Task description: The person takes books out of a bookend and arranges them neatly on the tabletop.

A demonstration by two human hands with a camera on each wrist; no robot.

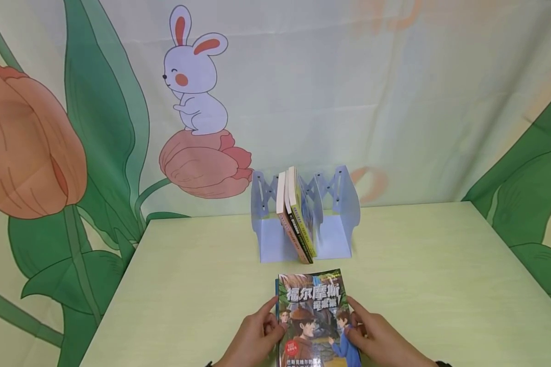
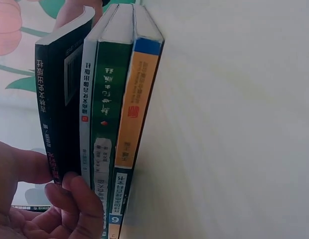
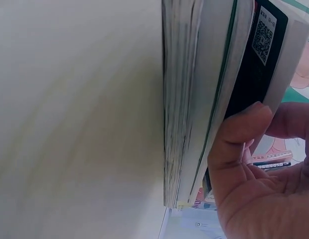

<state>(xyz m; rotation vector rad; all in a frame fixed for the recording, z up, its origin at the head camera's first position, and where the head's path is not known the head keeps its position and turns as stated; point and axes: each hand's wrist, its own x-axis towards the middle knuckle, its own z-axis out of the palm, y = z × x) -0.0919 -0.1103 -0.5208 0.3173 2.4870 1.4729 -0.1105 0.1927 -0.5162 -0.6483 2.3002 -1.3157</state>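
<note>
A hand could pass over the counter [image 1: 441, 285] on either side of the bookend [image 1: 350, 204], or drop into its right bay [image 1: 334, 238]. Leaning books [image 1: 297, 219] obstruct the left bay [image 1: 272, 243]; the printed backdrop [image 1: 298, 81] blocks the rear. In front, a stack [image 2: 113, 74] stands in the way, the left grip [image 1: 254, 334] and right grip [image 1: 376, 331] flanking its top book [image 1: 309, 318].

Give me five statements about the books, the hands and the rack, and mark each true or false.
1. The left hand and right hand both grip the top book. True.
2. A green-spined book is among those beneath it. True.
3. The top book lies flat against the one below. False: it is tilted away, and its dark back cover partly shows.
4. The rack stands between the top book and the backdrop. True.
5. The shelved books stand straight upright. False: they lean to the left.
</note>
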